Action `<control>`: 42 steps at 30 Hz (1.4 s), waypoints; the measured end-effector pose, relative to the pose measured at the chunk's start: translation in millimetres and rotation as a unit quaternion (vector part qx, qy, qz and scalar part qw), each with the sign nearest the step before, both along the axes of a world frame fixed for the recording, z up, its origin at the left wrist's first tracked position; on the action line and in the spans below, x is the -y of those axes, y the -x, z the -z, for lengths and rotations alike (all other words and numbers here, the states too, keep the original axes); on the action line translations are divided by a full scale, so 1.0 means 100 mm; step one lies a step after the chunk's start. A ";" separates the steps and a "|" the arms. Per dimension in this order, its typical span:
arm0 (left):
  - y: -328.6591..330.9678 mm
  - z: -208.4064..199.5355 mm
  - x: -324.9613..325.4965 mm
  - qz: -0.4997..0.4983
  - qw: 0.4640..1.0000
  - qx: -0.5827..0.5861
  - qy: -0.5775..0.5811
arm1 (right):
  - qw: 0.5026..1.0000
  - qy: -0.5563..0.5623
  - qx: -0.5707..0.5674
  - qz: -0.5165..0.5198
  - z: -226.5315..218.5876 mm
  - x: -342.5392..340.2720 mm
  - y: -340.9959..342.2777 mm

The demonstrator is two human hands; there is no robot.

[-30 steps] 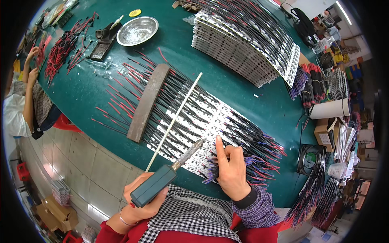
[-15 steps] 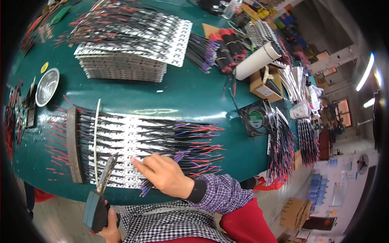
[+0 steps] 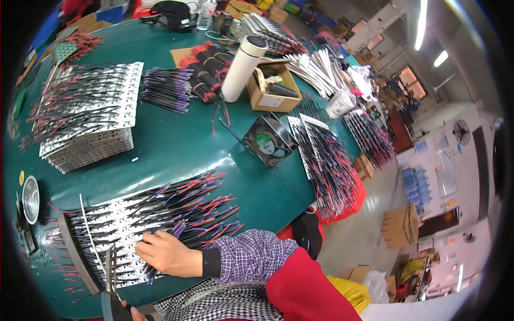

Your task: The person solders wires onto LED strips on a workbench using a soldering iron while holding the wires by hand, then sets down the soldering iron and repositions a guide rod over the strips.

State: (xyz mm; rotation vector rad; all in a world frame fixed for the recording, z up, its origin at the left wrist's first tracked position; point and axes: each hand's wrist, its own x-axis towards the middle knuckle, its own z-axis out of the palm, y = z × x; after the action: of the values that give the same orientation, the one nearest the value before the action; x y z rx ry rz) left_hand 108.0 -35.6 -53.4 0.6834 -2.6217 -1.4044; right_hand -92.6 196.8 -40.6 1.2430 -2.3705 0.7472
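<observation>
My right hand (image 3: 168, 255) is closed around a small bundle of black and purple wires (image 3: 179, 227) that pokes out on both sides of it. Its curled fingertips rest over a white circuit board panel (image 3: 120, 227), which lies flat with rows of black, red and blue wires (image 3: 206, 200) fanning right. Low at the left, my left hand (image 3: 135, 313) grips a dark green-handled tool (image 3: 111, 267) with long narrow metal jaws pointing at the panel; most of that hand is cut off. A curved grey bar (image 3: 76, 254) and a thin pale rod (image 3: 90, 230) lie across the wires.
Behind the panel stands a stack of wired white panels (image 3: 88, 147). A white flask (image 3: 241, 72), a cardboard box (image 3: 273, 93) and a black fan (image 3: 267, 140) stand to the right, near more wired panels (image 3: 326, 171). A metal bowl (image 3: 31, 199) sits far left.
My view has swung right, so the table appears shifted left. My right index finger, stretched out before, is now curled in with the others. The bundle stays in that hand.
</observation>
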 end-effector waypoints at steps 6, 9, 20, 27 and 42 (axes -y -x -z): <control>-0.11 0.21 0.34 0.092 0.991 -0.078 0.065 | 1.000 0.011 0.013 0.002 0.06 -0.02 0.00; -0.13 -0.08 0.33 0.056 0.996 0.044 0.062 | 1.000 0.018 0.001 0.002 0.01 0.00 0.00; -0.12 -0.03 0.28 0.086 0.992 0.043 0.082 | 1.000 -0.005 -0.020 0.011 0.02 0.03 -0.04; -0.15 0.08 0.37 0.092 0.992 0.078 0.048 | 0.999 -0.005 -0.032 0.007 0.04 -0.01 -0.03; 0.13 -0.63 -0.46 -0.137 0.975 -0.002 -0.174 | 0.997 -0.007 0.076 -0.021 -0.20 -0.16 0.07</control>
State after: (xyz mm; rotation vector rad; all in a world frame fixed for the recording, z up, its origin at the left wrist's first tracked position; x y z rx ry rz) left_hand 95.2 10.3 9.4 1.0314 -2.1861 -1.7826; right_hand -100.0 213.0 -20.4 1.2868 -2.4810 0.8695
